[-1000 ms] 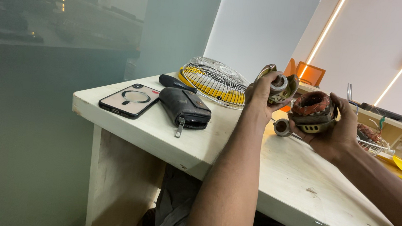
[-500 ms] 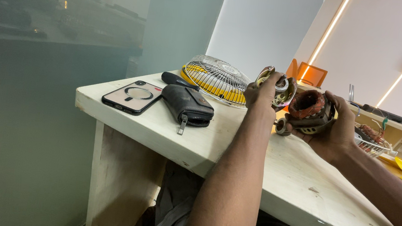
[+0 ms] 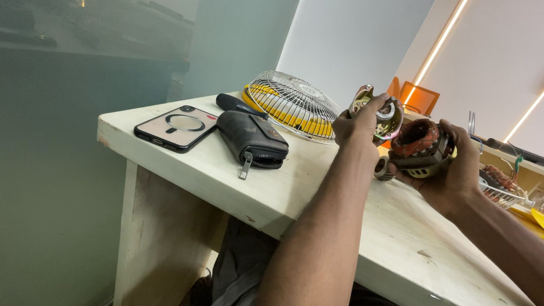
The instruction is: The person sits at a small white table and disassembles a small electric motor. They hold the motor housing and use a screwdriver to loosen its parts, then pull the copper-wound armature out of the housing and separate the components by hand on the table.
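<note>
Looking down on the pale wooden table [image 3: 404, 232] filling the lower right of the frame. Wire fan guard [image 3: 290, 103] at centre top, then black pouch [image 3: 252, 139] and phone [image 3: 176, 127] at left. My right hand [image 3: 446, 173] cups the motor stator [image 3: 420, 146], copper windings facing up-left, fingers wrapped under it. My left hand [image 3: 356, 124] pinches the metal end cap [image 3: 382, 116], fingers clenched on its rim. The 2 parts sit just beside each other, cap to the left of the stator, faces turned toward one another; both off the table.
</note>
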